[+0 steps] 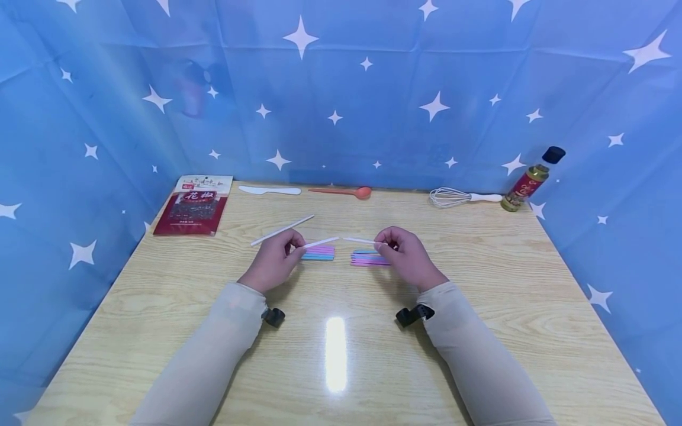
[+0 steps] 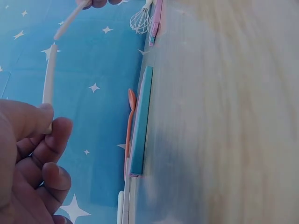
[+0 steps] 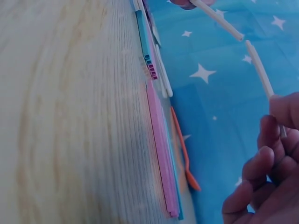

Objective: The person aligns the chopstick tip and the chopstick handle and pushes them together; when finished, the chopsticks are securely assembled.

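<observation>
My left hand [image 1: 274, 260] pinches a short, thin white stick [image 1: 321, 242] between thumb and fingers. A second short white stick [image 1: 359, 240] is pinched by my right hand [image 1: 407, 254]. Both sticks are raised over the table, their free ends pointing at each other with a small gap between, as both wrist views show. Below the left stick lies a row of pink and blue sticks [image 1: 318, 253]; another row of pink, purple and blue sticks [image 1: 367, 258] lies by the right hand, partly hidden by it. A longer white stick [image 1: 282, 229] rests behind my left hand.
Along the wooden table's [image 1: 479, 331] back edge lie a white plastic knife [image 1: 269, 190], an orange-red spoon [image 1: 362, 193] and a whisk [image 1: 453, 197]. A red-and-white spice packet [image 1: 193, 207] lies back left; an oil bottle [image 1: 524, 186] stands back right. A starry blue curtain [image 1: 341, 89] surrounds the table.
</observation>
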### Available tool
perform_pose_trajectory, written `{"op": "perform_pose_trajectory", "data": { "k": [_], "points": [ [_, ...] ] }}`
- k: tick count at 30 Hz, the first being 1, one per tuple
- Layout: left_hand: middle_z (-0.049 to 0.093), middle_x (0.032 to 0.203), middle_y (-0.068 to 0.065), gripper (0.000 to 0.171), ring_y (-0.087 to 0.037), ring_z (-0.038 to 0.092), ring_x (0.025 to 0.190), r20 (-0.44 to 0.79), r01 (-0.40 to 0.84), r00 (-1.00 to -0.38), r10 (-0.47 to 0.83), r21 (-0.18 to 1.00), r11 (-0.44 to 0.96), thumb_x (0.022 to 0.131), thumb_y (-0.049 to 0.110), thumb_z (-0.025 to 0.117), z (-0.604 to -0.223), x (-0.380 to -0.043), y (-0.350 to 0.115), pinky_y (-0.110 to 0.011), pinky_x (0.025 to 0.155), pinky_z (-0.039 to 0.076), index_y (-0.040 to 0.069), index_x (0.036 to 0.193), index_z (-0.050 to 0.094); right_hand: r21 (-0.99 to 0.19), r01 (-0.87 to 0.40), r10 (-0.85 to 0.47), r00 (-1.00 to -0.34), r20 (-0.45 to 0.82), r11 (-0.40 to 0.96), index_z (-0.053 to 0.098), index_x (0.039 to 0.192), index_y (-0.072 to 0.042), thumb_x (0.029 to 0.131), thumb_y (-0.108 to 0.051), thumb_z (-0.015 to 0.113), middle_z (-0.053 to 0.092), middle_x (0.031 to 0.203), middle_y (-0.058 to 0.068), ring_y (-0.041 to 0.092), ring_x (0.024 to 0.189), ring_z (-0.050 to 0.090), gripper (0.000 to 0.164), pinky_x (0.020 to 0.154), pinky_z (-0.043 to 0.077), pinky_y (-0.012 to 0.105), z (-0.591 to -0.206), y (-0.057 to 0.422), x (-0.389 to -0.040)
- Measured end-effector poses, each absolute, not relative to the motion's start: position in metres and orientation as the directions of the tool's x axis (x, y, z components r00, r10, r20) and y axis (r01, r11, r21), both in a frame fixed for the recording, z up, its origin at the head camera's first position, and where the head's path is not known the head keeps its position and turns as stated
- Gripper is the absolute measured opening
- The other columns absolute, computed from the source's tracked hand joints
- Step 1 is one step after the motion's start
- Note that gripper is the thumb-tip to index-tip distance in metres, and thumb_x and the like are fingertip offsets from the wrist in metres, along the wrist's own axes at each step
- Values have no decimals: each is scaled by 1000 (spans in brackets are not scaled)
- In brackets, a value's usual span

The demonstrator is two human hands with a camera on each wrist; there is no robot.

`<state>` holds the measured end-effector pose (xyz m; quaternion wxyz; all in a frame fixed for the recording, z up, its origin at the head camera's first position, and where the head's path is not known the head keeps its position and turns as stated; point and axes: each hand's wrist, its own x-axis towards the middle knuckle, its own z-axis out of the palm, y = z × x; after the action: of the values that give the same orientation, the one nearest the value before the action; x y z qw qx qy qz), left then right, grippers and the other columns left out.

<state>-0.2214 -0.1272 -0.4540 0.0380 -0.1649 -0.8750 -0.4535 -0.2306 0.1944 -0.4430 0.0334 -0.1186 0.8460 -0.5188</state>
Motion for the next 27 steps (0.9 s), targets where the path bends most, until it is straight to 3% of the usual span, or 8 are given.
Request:
{"op": "perform_pose_trajectory", "data": {
  "k": [27],
  "points": [
    [57, 90, -4, 4, -20, 47, 75, 233, 359, -924, 302, 797, 485, 104, 9, 67, -453, -219, -127, -30, 69, 41, 5, 106, 67, -870, -192, -250, -965, 82, 454, 69, 105, -10, 105, -14, 66, 60, 90, 7, 27, 80, 51, 6, 70, 43, 30, -439, 194, -226]
  ]
}}
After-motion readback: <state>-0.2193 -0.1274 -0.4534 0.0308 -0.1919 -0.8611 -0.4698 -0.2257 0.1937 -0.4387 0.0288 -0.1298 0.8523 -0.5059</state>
